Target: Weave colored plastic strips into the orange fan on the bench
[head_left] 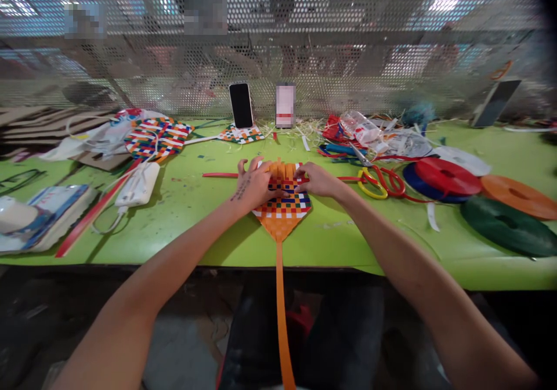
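Observation:
A woven fan of orange, red, white and blue strips (284, 207) lies on the green table (331, 239), its long orange handle strip (282, 314) hanging over the near edge. My left hand (255, 182) rests on the fan's left side with fingers pressed down on the weave. My right hand (317, 179) presses on the upper right part, fingers curled onto the orange strips. A loose red strip (220, 174) runs out to the left from under my left hand.
Finished woven fans (157, 136) lie at the back left, near a white power bank (137, 184). Two phones (241, 105) lean on the mesh wall. Scissors (378, 182) and flat ribbon reels in red (448, 175), orange (520, 195) and green (507, 225) lie to the right.

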Motion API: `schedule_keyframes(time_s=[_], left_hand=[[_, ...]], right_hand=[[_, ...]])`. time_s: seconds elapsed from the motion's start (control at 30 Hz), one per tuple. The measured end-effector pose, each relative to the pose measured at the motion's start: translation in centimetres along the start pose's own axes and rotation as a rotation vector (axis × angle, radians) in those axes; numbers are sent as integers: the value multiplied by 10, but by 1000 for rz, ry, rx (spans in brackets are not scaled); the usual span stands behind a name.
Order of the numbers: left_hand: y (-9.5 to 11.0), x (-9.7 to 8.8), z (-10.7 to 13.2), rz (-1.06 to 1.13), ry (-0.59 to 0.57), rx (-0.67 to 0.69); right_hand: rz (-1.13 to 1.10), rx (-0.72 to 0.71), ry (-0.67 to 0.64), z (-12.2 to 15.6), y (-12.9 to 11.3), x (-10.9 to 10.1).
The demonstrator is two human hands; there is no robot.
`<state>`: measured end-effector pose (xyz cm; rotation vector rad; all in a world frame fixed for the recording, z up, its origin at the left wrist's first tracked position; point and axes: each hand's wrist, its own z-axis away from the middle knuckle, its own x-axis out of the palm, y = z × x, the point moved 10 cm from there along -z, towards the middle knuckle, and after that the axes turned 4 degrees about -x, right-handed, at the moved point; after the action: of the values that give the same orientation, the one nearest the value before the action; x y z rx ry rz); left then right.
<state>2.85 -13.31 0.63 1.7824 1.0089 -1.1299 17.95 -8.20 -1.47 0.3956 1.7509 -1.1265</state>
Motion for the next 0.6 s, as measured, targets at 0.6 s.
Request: schedule_keyframes(time_s=[0.6], left_hand=[[7,-8,8,-45,72,9]], right_hand=[[112,1,107,7,4,-7]])
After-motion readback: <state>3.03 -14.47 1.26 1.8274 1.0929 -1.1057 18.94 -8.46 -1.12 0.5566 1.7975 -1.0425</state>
